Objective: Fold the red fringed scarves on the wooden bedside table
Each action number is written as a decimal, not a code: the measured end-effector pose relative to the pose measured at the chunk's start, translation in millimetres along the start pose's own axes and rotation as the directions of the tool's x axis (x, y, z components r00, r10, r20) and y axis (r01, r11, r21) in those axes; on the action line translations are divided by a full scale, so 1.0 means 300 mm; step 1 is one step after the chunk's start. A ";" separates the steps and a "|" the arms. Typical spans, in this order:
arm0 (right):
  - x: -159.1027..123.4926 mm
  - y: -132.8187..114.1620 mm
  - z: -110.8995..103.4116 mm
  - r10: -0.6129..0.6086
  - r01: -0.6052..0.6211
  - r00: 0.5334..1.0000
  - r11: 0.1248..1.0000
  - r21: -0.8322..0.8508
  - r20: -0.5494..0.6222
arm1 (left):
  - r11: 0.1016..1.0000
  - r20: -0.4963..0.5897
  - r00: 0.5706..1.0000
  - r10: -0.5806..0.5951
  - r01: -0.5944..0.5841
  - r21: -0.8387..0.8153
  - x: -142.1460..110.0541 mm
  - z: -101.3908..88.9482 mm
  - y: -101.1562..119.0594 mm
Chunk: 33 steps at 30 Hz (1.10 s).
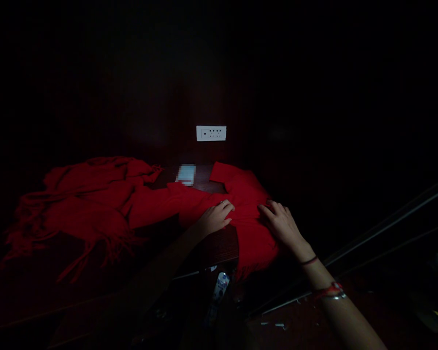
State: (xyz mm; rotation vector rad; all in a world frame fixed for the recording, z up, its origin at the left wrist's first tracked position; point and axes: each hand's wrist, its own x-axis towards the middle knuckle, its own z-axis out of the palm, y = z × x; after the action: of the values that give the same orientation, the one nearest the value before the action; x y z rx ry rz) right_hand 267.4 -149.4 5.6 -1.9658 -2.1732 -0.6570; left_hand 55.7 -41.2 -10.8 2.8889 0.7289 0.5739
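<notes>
A long red fringed scarf lies across a dark wooden table in a dim room. Its right end is partly folded and hangs over the table's front right corner. My left hand rests on the folded red cloth with fingers curled loosely against it; a ring shows on one finger. My right hand lies flat on the same folded part a little to the right, fingers stretched out. Bracelets circle my right wrist.
A white wall socket plate sits on the dark wall behind. A small pale card lies on the table near the wall. A small bottle stands below the table's front edge. Slanted rails run at right.
</notes>
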 end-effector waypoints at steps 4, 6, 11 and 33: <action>0.020 -0.006 0.001 0.082 -0.085 0.993 0.996 -0.028 -0.084 | 0.993 -0.009 0.999 -0.040 0.041 0.109 0.003 -0.011 0.009; 0.027 -0.013 -0.004 0.080 -0.084 0.988 0.996 -0.026 -0.133 | 0.987 -0.017 0.999 -0.039 0.041 0.154 0.004 -0.013 0.012; 0.039 -0.034 -0.010 -0.041 0.041 0.979 0.999 -0.003 -0.200 | 0.988 -0.089 0.995 0.043 -0.030 0.150 0.000 -0.027 0.030; -0.133 0.023 -0.071 0.007 0.006 0.997 0.983 0.183 -0.074 | 0.904 -0.081 0.953 0.293 -0.248 0.349 -0.022 -0.020 -0.005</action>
State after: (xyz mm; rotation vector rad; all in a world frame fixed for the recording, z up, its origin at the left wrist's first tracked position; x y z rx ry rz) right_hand 275.7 -194.0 11.1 -1.8201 -2.1072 -0.5012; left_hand 47.4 -42.9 -7.9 3.3301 0.4775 0.7433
